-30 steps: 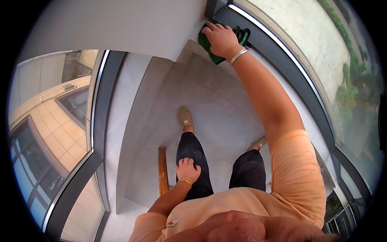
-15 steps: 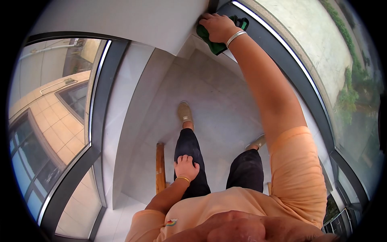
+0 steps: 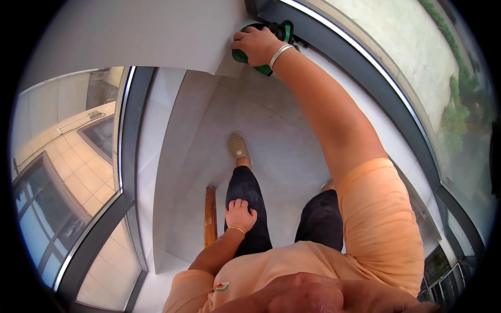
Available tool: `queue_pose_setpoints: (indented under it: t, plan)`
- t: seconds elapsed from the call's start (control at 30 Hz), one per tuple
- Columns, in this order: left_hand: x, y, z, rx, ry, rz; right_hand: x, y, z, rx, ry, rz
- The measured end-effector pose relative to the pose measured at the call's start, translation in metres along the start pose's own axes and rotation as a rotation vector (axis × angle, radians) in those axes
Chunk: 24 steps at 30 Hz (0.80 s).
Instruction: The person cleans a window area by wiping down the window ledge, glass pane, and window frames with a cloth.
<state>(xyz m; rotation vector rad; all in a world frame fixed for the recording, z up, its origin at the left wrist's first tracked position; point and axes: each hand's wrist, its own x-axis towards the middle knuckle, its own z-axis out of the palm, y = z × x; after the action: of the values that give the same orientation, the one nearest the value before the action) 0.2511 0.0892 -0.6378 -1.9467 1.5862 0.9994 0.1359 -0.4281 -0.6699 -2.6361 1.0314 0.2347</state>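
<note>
My right hand [image 3: 259, 46], with a silver bangle at the wrist, presses on a green and black cloth [image 3: 287, 32] at the far end of the window ledge, by the wall corner. Its fingers curl over the cloth, and part of the cloth hangs below the palm. My left hand [image 3: 241, 214] lies on my left thigh in dark trousers [image 3: 245, 189], its fingers stretched out and holding nothing. A gold-coloured bracelet is on that wrist.
A dark window frame [image 3: 355, 68] curves along the right, above a pale ledge. Another framed window [image 3: 136, 120] stands on the left. A wooden post or leg [image 3: 210, 214] rises beside my left leg. The white wall [image 3: 130, 36] juts out ahead, above the grey floor [image 3: 282, 125].
My right hand has moved left with the cloth, along the ledge towards the wall corner. The view has shifted slightly. My left hand stays on the thigh.
</note>
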Motion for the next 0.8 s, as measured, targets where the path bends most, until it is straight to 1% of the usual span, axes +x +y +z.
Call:
queue_pose_setpoints:
  t: [0.03, 0.17, 0.3, 0.37, 0.4, 0.47, 0.53, 0.73, 0.8]
  plan:
    - [-0.001, 0.003, -0.002, 0.004, -0.009, 0.001, -0.007, 0.0, 0.001, -0.011, -0.007, -0.026]
    - [-0.001, 0.015, -0.001, 0.071, -0.034, 0.005, -0.05, 0.006, 0.017, 0.012, 0.051, -0.008]
    - [-0.002, 0.028, 0.003, 0.112, -0.05, -0.008, -0.121, 0.03, 0.037, -0.027, 0.17, -0.03]
    - [-0.003, 0.035, 0.005, 0.135, -0.05, -0.011, -0.157, 0.039, 0.041, 0.03, -0.08, 0.105]
    - [-0.003, 0.039, 0.006, 0.145, -0.054, -0.015, -0.182, 0.046, 0.044, 0.055, -0.094, 0.102]
    - [-0.003, 0.046, 0.009, 0.165, -0.058, -0.02, -0.244, 0.058, 0.053, 0.08, 0.117, 0.064]
    - [-0.003, 0.051, 0.013, 0.178, -0.056, -0.031, -0.298, 0.068, 0.064, 0.116, 0.181, 0.081]
    - [-0.001, 0.066, 0.015, 0.191, -0.084, -0.052, -0.451, 0.096, 0.087, 0.149, 0.189, 0.208]
    - [-0.001, 0.07, 0.015, 0.206, -0.099, -0.069, -0.494, 0.097, 0.089, 0.151, 0.142, 0.294]
